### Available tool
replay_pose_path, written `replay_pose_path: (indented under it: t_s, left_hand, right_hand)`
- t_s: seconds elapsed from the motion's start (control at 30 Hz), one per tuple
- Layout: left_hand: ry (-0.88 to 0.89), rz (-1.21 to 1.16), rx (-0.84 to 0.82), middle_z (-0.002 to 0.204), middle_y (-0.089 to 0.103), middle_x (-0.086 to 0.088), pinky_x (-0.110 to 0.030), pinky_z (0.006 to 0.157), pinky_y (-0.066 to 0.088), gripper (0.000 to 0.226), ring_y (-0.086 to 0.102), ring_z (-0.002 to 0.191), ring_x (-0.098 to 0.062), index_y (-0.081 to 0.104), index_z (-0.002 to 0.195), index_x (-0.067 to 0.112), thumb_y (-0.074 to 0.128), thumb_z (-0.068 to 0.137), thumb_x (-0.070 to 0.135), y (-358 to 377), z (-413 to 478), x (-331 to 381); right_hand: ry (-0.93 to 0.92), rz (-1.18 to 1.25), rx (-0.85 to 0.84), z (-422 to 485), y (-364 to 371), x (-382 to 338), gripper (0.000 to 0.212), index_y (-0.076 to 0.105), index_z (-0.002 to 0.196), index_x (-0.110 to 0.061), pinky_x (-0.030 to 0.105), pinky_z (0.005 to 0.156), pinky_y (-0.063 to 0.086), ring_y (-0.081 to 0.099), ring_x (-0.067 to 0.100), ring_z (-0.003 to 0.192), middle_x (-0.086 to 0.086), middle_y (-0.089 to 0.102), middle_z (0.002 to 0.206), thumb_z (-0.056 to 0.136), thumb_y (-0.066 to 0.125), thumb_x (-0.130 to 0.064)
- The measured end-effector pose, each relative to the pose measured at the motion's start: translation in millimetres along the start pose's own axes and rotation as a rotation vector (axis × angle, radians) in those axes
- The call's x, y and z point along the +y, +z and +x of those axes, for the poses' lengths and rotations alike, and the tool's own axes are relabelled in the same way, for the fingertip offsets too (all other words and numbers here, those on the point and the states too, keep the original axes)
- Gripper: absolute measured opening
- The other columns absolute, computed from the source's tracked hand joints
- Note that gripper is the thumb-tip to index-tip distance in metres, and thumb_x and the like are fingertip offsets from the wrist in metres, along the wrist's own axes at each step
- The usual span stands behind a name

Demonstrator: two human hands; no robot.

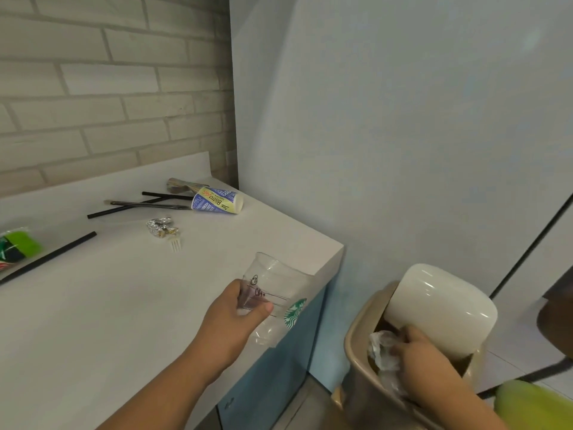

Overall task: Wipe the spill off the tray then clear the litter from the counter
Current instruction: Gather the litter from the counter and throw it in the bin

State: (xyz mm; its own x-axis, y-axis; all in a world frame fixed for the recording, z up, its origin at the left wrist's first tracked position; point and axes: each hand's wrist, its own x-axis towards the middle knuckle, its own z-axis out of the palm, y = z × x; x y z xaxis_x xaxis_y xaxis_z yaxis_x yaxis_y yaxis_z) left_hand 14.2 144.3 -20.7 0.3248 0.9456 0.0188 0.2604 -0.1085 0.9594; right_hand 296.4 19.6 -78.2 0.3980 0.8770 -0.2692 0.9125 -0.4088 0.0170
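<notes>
My left hand (238,318) grips a crushed clear plastic cup (279,293) with a green logo, held over the counter's right end. My right hand (415,349) is inside the beige bin (356,342), holding crumpled clear plastic (379,352) under the raised white swing lid (443,308). On the white counter (124,305) lie a tipped blue and yellow paper cup (218,200), several black straws (124,206), a foil ball (159,226), a small white fork (176,243) and a crumpled wrapper (181,185). No tray is in view.
A green packet (17,248) lies at the counter's left edge beside a long black straw (49,257). A brick wall backs the counter and a pale blue wall stands to its right. The bin stands on the floor below the counter's right corner. A yellow-green thing (533,405) shows at bottom right.
</notes>
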Motion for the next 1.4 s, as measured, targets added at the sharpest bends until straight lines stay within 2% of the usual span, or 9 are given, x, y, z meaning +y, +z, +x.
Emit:
replay_pose_path:
  t_s: [0.13, 0.3, 0.47, 0.63, 0.77, 0.9, 1.13, 1.23, 1.4]
  left_hand:
    - [0.012, 0.02, -0.077, 0.1, 0.069, 0.006, -0.014, 0.075, 0.043, 0.02, 0.062, 0.096, -0.003, 0.06, 0.1, 0.019, 0.07, 0.083, 0.016, 17.5, -4.1, 2.5]
    - [0.036, 0.056, -0.159, 0.096, 0.07, 0.003, -0.018, 0.077, 0.049, 0.026, 0.064, 0.089, -0.003, 0.06, 0.095, 0.022, 0.069, 0.073, 0.031, 38.7, -10.5, 4.8]
    - [0.034, 0.087, -0.257, 0.096, 0.07, 0.006, -0.032, 0.086, 0.053, 0.018, 0.066, 0.089, -0.008, 0.058, 0.093, 0.028, 0.069, 0.079, 0.028, 58.4, -15.2, 7.2]
    - [0.044, 0.105, -0.3, 0.104, 0.066, 0.009, -0.008, 0.079, 0.046, 0.022, 0.061, 0.097, 0.0, 0.056, 0.109, 0.022, 0.064, 0.088, 0.019, 76.9, -18.1, 12.1]
    - [0.054, 0.077, -0.361, 0.104, 0.068, 0.006, -0.004, 0.076, 0.045, 0.024, 0.062, 0.091, 0.002, 0.06, 0.109, 0.019, 0.066, 0.086, 0.014, 92.1, -20.4, 17.3]
    - [0.091, 0.057, -0.463, 0.104, 0.069, 0.011, -0.025, 0.095, 0.049, 0.024, 0.063, 0.099, 0.0, 0.061, 0.102, 0.03, 0.07, 0.083, 0.019, 110.3, -22.2, 21.4]
    - [0.115, 0.069, -0.504, 0.11, 0.066, 0.016, -0.029, 0.099, 0.049, 0.034, 0.06, 0.107, -0.002, 0.06, 0.107, 0.042, 0.073, 0.08, 0.024, 132.5, -22.8, 25.0]
    - [0.148, 0.121, -0.419, 0.117, 0.058, 0.023, -0.028, 0.104, 0.044, 0.043, 0.051, 0.115, 0.006, 0.051, 0.106, 0.053, 0.072, 0.081, 0.025, 133.0, -21.7, 24.5]
    - [0.119, 0.131, -0.355, 0.111, 0.058, 0.024, -0.025, 0.103, 0.044, 0.032, 0.052, 0.11, 0.006, 0.053, 0.104, 0.047, 0.066, 0.086, 0.024, 123.4, -17.8, 19.0]
  right_hand:
    - [0.081, 0.212, -0.112, 3.9, -4.7, -3.3, 0.04, 0.046, 0.136, -0.01, 0.034, 0.108, 0.033, 0.052, 0.026, 0.121, 0.01, 0.053, 0.134, 0.098, 0.04, -0.023]
    - [0.103, 0.517, -0.259, 7.5, -3.9, 4.2, 0.051, 0.037, 0.145, -0.019, 0.035, 0.113, 0.024, 0.039, 0.026, 0.134, 0.009, 0.042, 0.148, 0.103, 0.024, -0.044]
    - [0.119, 0.449, -0.364, 2.8, -11.1, 2.9, 0.055, 0.052, 0.135, -0.019, 0.037, 0.109, 0.03, 0.049, 0.023, 0.12, 0.006, 0.051, 0.139, 0.099, 0.026, -0.053]
    - [-0.018, 0.604, -0.128, -12.2, -43.7, 12.2, 0.027, 0.06, 0.119, -0.036, 0.031, 0.103, 0.04, 0.054, 0.014, 0.111, -0.007, 0.06, 0.119, 0.097, 0.046, -0.043]
    - [-0.177, 0.954, 0.067, -34.0, -77.5, 22.7, 0.06, 0.051, 0.126, -0.048, 0.034, 0.108, 0.038, 0.05, 0.001, 0.118, -0.023, 0.053, 0.127, 0.074, 0.048, -0.079]
    - [-0.406, 0.841, -0.064, -50.0, -91.1, 20.7, 0.082, 0.016, 0.138, -0.065, 0.026, 0.113, 0.026, 0.03, -0.006, 0.131, -0.031, 0.031, 0.142, 0.073, 0.065, -0.067]
    - [-0.433, 0.735, 0.085, -54.2, -90.8, 31.4, 0.07, 0.03, 0.129, -0.065, 0.022, 0.096, 0.045, 0.045, 0.003, 0.117, -0.026, 0.04, 0.126, 0.082, 0.072, -0.034]
    - [-0.406, 0.592, 0.148, -52.8, -88.5, 33.3, 0.072, 0.025, 0.123, -0.068, 0.018, 0.094, 0.04, 0.04, 0.0, 0.117, -0.028, 0.035, 0.126, 0.079, 0.071, -0.035]
    - [-0.376, 0.3, 0.19, -46.7, -77.5, 32.2, 0.069, 0.024, 0.13, -0.057, 0.023, 0.1, 0.039, 0.036, 0.01, 0.122, -0.02, 0.03, 0.137, 0.078, 0.066, -0.04]
